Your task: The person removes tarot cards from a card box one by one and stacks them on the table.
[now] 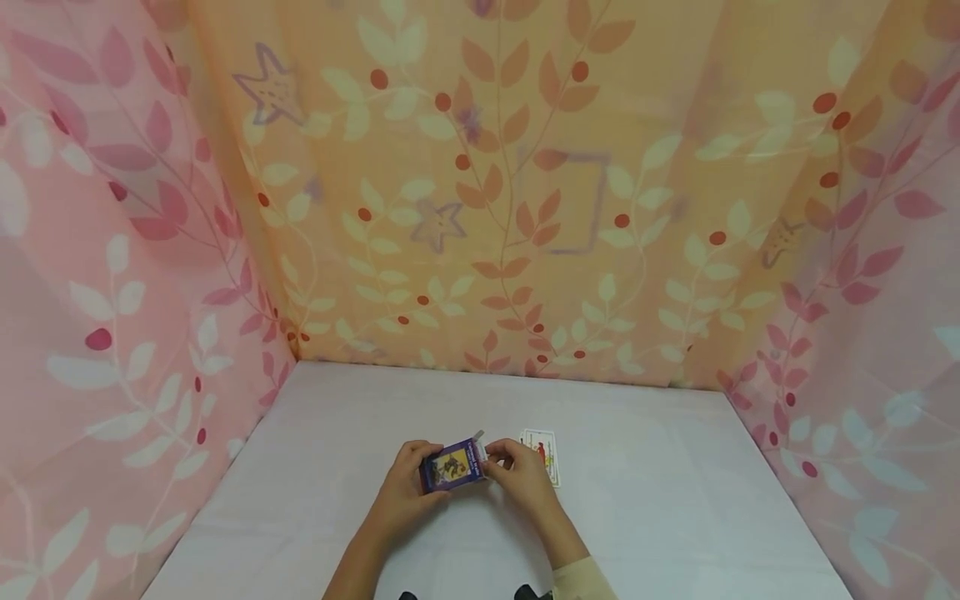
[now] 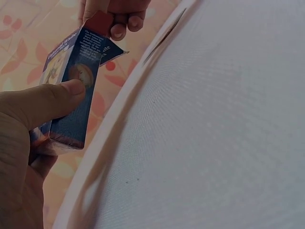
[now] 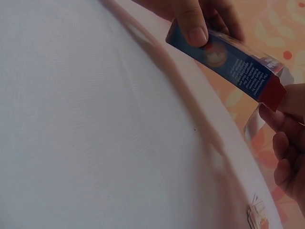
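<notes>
A small dark blue and purple card box with a yellow picture panel is held above the table, its right end open with flaps sticking out. My left hand grips the box's left end; in the left wrist view the thumb lies along its narrow printed side. At the open end, my right hand pinches a red end flap between thumb and finger. Whatever is inside the box cannot be seen. Just behind the right hand, printed cards with white borders lie on the table, partly covered by it.
A white cloth covers the table. Patterned fabric walls enclose it: an orange leafy one at the back and pink ones at the left and right.
</notes>
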`<state>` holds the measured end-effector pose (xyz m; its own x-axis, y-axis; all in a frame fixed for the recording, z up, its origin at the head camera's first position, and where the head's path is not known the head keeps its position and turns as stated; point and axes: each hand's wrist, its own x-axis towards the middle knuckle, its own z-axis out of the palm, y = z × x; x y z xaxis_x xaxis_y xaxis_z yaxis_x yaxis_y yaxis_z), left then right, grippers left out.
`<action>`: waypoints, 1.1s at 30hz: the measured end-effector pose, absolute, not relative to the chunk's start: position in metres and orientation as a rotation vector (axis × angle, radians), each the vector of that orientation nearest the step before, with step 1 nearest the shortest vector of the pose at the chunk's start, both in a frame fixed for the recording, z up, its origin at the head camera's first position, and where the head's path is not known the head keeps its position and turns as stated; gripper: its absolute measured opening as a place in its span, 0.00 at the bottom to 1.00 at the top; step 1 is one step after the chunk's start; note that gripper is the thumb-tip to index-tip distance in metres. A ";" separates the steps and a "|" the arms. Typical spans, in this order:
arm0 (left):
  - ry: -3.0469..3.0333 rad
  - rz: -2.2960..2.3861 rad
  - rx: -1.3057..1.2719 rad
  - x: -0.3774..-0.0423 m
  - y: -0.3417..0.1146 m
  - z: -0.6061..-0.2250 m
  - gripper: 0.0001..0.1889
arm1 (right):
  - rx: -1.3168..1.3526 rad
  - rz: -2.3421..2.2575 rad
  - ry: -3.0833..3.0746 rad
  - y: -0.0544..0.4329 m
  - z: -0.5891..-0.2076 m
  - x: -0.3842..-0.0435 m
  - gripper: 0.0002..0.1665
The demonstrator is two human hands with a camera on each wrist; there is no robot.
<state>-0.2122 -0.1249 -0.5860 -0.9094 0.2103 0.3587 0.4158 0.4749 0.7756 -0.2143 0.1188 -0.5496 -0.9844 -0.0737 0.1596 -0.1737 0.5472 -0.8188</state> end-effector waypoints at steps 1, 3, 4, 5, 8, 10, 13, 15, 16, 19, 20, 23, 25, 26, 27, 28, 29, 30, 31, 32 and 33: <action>-2.510 -1.403 -0.540 -0.212 -0.125 -0.586 0.41 | 0.215 1.422 -2.663 0.119 -0.549 -0.214 0.09; -2.508 -1.403 -0.544 -0.214 -0.125 -0.585 0.41 | 0.232 1.410 -2.633 0.120 -0.549 -0.215 0.09; -2.507 -1.404 -0.543 -0.214 -0.125 -0.585 0.42 | 0.236 1.408 -2.620 0.120 -0.549 -0.214 0.10; -2.509 -1.403 -0.540 -0.214 -0.125 -0.586 0.42 | 0.243 1.408 -2.604 0.121 -0.550 -0.214 0.10; -2.513 -1.395 -0.535 -0.213 -0.126 -0.586 0.42 | 0.274 1.410 -2.569 0.123 -0.550 -0.215 0.10; -2.514 -1.387 -0.533 -0.213 -0.126 -0.586 0.42 | 0.278 1.412 -2.568 0.124 -0.550 -0.216 0.10; -2.517 -1.394 -0.531 -0.212 -0.127 -0.586 0.42 | 0.267 1.397 -2.586 0.125 -0.549 -0.216 0.10; -2.518 -1.412 -0.529 -0.212 -0.127 -0.585 0.42 | 0.244 1.391 -2.592 0.127 -0.549 -0.216 0.10; -2.517 -1.416 -0.533 -0.212 -0.126 -0.585 0.42 | 0.234 1.386 -2.593 0.128 -0.548 -0.215 0.10; -2.518 -1.441 -0.529 -0.212 -0.126 -0.584 0.42 | 0.205 1.386 -2.594 0.129 -0.546 -0.214 0.10; -2.517 -1.443 -0.529 -0.212 -0.126 -0.584 0.42 | 0.201 1.390 -2.596 0.130 -0.545 -0.214 0.10; -2.519 -1.452 -0.520 -0.211 -0.126 -0.584 0.41 | 0.194 1.401 -2.605 0.130 -0.544 -0.213 0.10; -2.519 -1.455 -0.516 -0.210 -0.126 -0.583 0.41 | 0.192 1.400 -2.599 0.130 -0.544 -0.212 0.10; -2.520 -1.457 -0.514 -0.210 -0.126 -0.583 0.41 | 0.194 1.398 -2.590 0.130 -0.544 -0.212 0.10; -2.521 -1.459 -0.511 -0.210 -0.126 -0.583 0.41 | 0.196 1.398 -2.578 0.131 -0.544 -0.212 0.10; -2.521 -1.457 -0.511 -0.210 -0.126 -0.583 0.41 | 0.207 1.393 -2.562 0.131 -0.544 -0.212 0.10; -2.520 -1.457 -0.510 -0.210 -0.126 -0.583 0.41 | 0.216 1.387 -2.547 0.132 -0.543 -0.212 0.10; -2.517 -1.457 -0.510 -0.210 -0.126 -0.583 0.41 | 0.218 1.387 -2.534 0.132 -0.542 -0.212 0.10; -2.516 -1.454 -0.511 -0.211 -0.125 -0.583 0.42 | 0.224 1.388 -2.521 0.133 -0.542 -0.213 0.10; -2.515 -1.451 -0.511 -0.211 -0.125 -0.584 0.42 | 0.227 1.390 -2.511 0.134 -0.541 -0.213 0.10; -2.513 -1.448 -0.511 -0.211 -0.125 -0.584 0.42 | 0.225 1.393 -2.506 0.135 -0.540 -0.213 0.10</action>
